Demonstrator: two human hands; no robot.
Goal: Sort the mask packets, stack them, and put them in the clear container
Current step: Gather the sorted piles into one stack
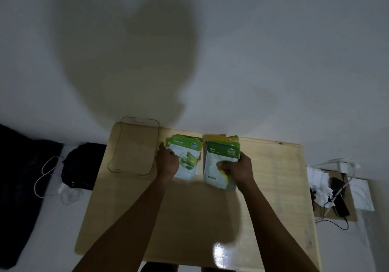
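Two piles of white-and-green mask packets lie at the far middle of the wooden table (273, 187). The left pile (189, 156) shows an "Aloe Vera" packet on top; my left hand (167, 162) rests on its left side, fingers pressed down on it. The right pile (219, 160) has an "Olive" packet on top, with yellow-edged packets under it. My right hand (237, 167) grips this pile at its right edge, thumb on top. The clear container (134, 145) stands empty to the left of the piles, close to my left hand.
The table's far edge touches a white wall. A dark bag (82, 164) and white cables (48, 179) lie on the floor at left. At right, a low stand holds papers, chargers and cables (334, 189).
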